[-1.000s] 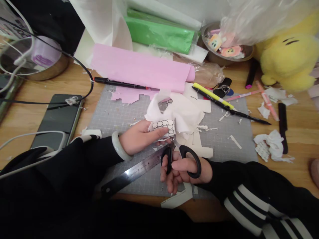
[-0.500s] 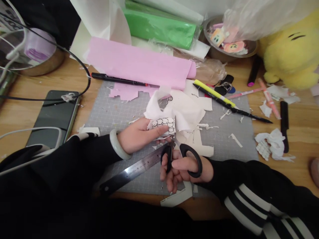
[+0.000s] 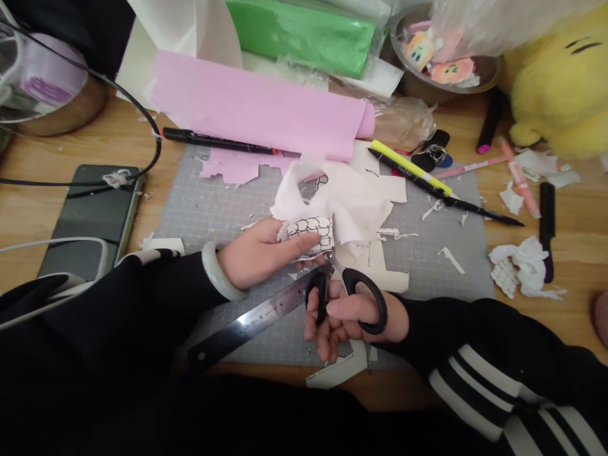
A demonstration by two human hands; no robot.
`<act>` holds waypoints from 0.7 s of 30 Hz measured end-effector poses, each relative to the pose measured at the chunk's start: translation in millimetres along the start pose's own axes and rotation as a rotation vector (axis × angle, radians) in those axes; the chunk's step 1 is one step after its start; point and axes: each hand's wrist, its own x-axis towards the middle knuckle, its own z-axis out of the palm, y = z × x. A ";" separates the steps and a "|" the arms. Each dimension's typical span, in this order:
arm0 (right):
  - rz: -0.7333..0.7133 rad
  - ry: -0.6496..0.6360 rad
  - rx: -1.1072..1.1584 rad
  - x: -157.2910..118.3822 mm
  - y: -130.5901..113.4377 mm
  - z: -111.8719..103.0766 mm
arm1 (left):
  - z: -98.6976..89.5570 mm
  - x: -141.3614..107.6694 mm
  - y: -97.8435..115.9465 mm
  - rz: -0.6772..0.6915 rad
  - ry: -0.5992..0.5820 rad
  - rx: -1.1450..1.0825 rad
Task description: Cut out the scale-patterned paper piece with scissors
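Note:
Between the thumb and fingers of my left hand is a small white paper piece covered in black scale-like outlines. My right hand has its thumb and fingers through the black handles of a pair of scissors. The scissor blades point up at the lower right edge of the patterned paper; their tips are partly hidden there. Loose white paper lies crumpled just behind the piece. Under both hands a steel ruler rests slantwise on the grey cutting mat.
Pink paper, a green pack and a metal bowl stand along the back. A yellow marker and black pens lie across the mat. At left are a phone and cables; at right, paper scraps and a yellow plush toy.
The view has shifted slightly, so the things at the back appear a little higher. Both hands keep nearly the same pose on the paper and scissors.

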 end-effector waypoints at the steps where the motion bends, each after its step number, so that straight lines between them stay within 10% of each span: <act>1: 0.005 0.005 -0.006 0.0 -0.7 0.9 | -0.1 0.0 -0.3 0.004 -0.002 0.002; 21: -0.032 -0.066 0.024 -4.3 2.9 -5.9 | 0.4 0.0 2.0 -0.028 0.000 -0.034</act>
